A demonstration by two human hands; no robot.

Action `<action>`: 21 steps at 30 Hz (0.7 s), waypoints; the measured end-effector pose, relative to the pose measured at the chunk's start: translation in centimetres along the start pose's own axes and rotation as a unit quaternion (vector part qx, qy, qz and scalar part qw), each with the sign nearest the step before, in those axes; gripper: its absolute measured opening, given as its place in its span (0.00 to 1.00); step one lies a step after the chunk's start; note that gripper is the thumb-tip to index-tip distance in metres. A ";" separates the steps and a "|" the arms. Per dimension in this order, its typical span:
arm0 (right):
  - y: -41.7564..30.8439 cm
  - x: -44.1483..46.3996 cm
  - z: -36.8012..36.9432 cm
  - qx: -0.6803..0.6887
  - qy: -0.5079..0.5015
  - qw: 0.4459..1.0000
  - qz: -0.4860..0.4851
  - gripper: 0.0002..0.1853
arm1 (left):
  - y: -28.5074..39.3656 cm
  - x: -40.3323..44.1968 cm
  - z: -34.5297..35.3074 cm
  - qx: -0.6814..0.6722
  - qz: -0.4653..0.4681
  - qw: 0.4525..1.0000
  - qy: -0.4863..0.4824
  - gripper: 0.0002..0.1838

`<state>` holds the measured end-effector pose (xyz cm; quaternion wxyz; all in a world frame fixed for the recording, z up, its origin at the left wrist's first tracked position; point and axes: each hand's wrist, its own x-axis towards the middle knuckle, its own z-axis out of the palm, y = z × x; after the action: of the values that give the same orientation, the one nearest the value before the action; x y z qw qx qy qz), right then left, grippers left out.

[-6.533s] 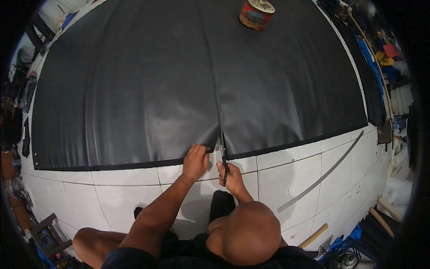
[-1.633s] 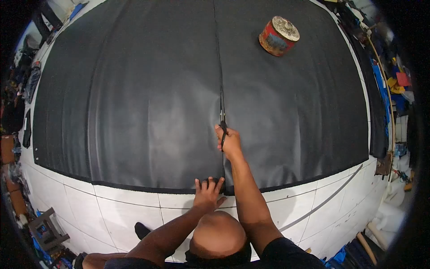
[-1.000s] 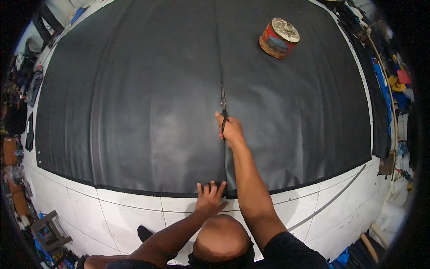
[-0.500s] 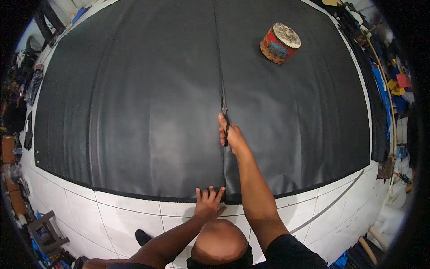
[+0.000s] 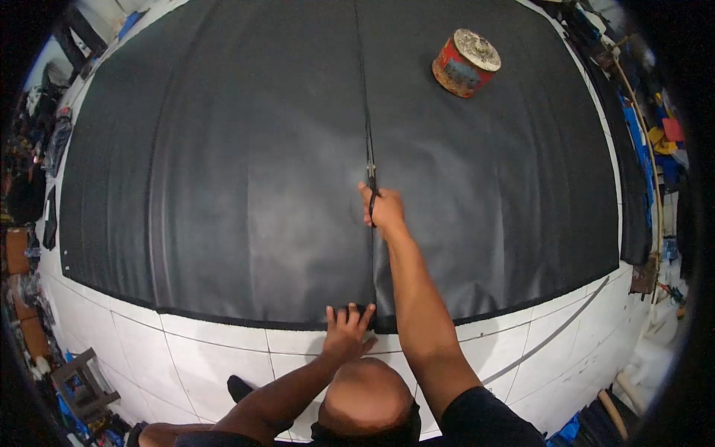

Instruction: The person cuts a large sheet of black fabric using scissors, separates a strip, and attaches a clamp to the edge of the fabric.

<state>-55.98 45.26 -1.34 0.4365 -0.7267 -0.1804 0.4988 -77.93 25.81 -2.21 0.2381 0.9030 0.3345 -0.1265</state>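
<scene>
A large black sheet (image 5: 201, 194), leather-like with a slight sheen, lies spread over the floor. My right hand (image 5: 385, 208) is closed round the dark handles of a pair of scissors (image 5: 371, 160), whose metal blades point away from me along a dark line in the sheet. Behind the scissors, a slit runs back to the near edge. There, my left hand (image 5: 347, 331) rests with spread fingers on the sheet's border, just left of the slit. A worn red tin (image 5: 463, 71) with a stained, pale lid stands on the sheet at the upper right.
White floor tiles (image 5: 216, 365) border the sheet's near side. A grey strip (image 5: 555, 331) lies on them at right. A small dark stool (image 5: 83, 384) stands at lower left. Assorted materials line both sides, with a long pole (image 5: 642, 134) at right.
My right hand and the scissors have moved a little farther forward along the line. My left hand keeps its place on the near edge. The whole view has shifted slightly.
</scene>
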 end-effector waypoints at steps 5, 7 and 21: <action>-1.8 -0.7 -0.2 0.012 -0.041 0.999 0.030 0.32 | -0.1 -0.1 0.2 0.003 -0.008 1.000 -0.029 0.48; -2.3 0.9 -0.1 0.011 -0.042 0.999 0.018 0.33 | -0.2 -0.2 0.0 -0.005 -0.004 1.000 -0.025 0.48; -1.9 4.4 1.0 -0.016 0.011 1.000 -0.023 0.33 | -0.2 -0.2 0.1 -0.003 0.016 1.000 0.014 0.51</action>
<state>-54.62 49.85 -2.48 0.4380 -0.7350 -0.2000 0.4774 -78.23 25.75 -2.25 0.2379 0.9092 0.3239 -0.1093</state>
